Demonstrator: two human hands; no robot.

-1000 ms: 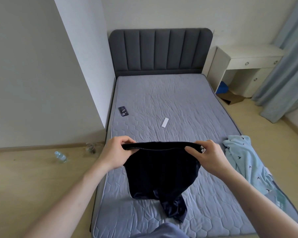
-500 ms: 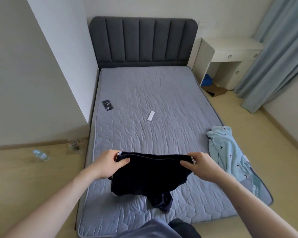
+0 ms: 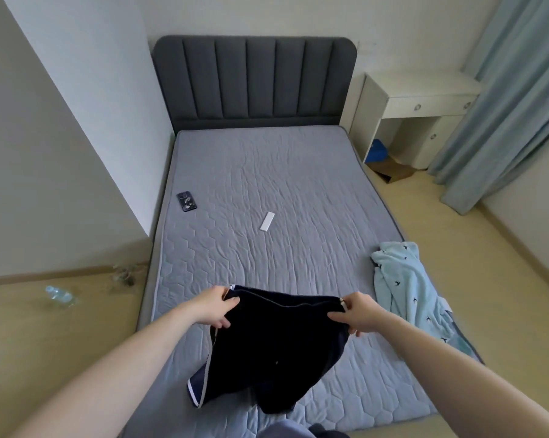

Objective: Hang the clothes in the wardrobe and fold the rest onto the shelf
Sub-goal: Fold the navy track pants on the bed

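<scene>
Both hands, left hand [image 3: 214,308] and right hand [image 3: 358,312], pinch the waistband corners of dark navy fabric shorts [image 3: 276,349], holding them spread over the grey quilted mattress [image 3: 266,191] at six o'clock. At three o'clock a crumpled light-blue patterned garment [image 3: 405,286] drapes over the mattress edge; a small white rectangular object [image 3: 266,221] lies near the centre.

Both bare forearms reach forward from the lower corners, converging slightly. The left hand [image 3: 212,308] is closed in a pinch — thumb on top, fingers curled beneath — on cloth at its fingertips. The right hand [image 3: 358,312] mirrors it, level with the left and well apart from it — thumb pointing inward, fingers tucked under.
</scene>
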